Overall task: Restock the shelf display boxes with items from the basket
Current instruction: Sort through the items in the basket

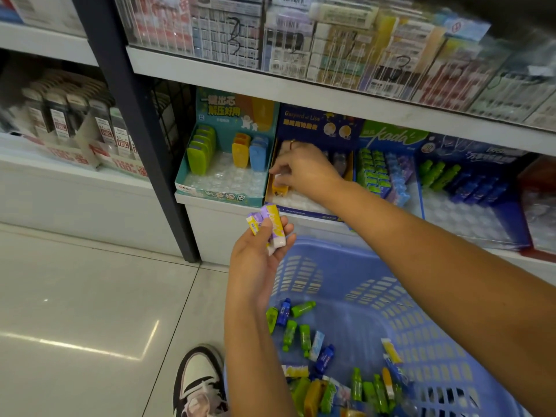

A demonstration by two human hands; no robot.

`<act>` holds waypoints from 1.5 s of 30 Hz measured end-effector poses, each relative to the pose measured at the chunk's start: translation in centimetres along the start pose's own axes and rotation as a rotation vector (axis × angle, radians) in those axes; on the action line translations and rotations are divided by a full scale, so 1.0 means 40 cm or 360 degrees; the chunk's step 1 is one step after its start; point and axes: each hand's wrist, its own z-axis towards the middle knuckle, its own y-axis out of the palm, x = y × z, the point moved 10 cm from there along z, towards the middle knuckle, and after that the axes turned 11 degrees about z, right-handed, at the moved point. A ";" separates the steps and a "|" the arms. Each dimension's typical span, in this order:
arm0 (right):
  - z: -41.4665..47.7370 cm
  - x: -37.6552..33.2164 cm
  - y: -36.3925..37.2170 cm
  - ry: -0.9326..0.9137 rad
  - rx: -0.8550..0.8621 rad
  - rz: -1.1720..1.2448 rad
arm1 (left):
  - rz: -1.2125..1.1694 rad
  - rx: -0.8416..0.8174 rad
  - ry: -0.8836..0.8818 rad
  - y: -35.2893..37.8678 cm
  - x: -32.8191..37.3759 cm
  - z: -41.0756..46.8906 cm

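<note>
I see the right hand (304, 171) reaching into a dark blue display box (319, 124) on the lower shelf (210, 203). Its fingertips are curled round a small orange item (279, 189) at the front left corner of that box, against the white insert. A ring (292, 143) shows on one finger.

Below it and nearer to me, the left hand (255, 254) is raised palm up. Its thumb and fingers grip a small bunch of purple and yellow erasers (272, 222), which stand upright just in front of the shelf edge.

Left of the dark blue box sits a teal display box (222, 197) with upright green, orange and blue pieces at its back. To the right is a green-topped display box (391, 136) packed with green and blue packets.

Beneath both arms stands a pale blue slatted basket (400, 296). Loose green, blue and yellow items (304, 338) lie scattered across its bottom.

A white and black shoe (198, 380) rests on the shiny tiled floor (90, 296), just left of the basket.
</note>
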 end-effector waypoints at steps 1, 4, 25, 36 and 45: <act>0.001 -0.005 0.004 -0.0002 -0.0016 -0.0068 | -0.0024 -0.0031 0.0001 0.010 0.002 -0.003; -0.034 -0.023 0.000 -0.0072 0.0017 -0.0088 | -0.0060 -0.0082 0.0015 0.032 0.006 -0.012; -0.606 0.430 -0.272 0.0812 0.1182 0.1384 | 0.0669 -0.0194 0.0009 0.335 -0.187 -0.101; -0.352 0.528 -0.320 0.0537 0.0829 0.0648 | 0.0706 -0.0140 -0.0247 0.301 -0.246 -0.030; -0.319 0.538 -0.323 0.0478 0.0645 0.0490 | 0.0717 -0.0249 -0.0334 0.334 -0.270 -0.022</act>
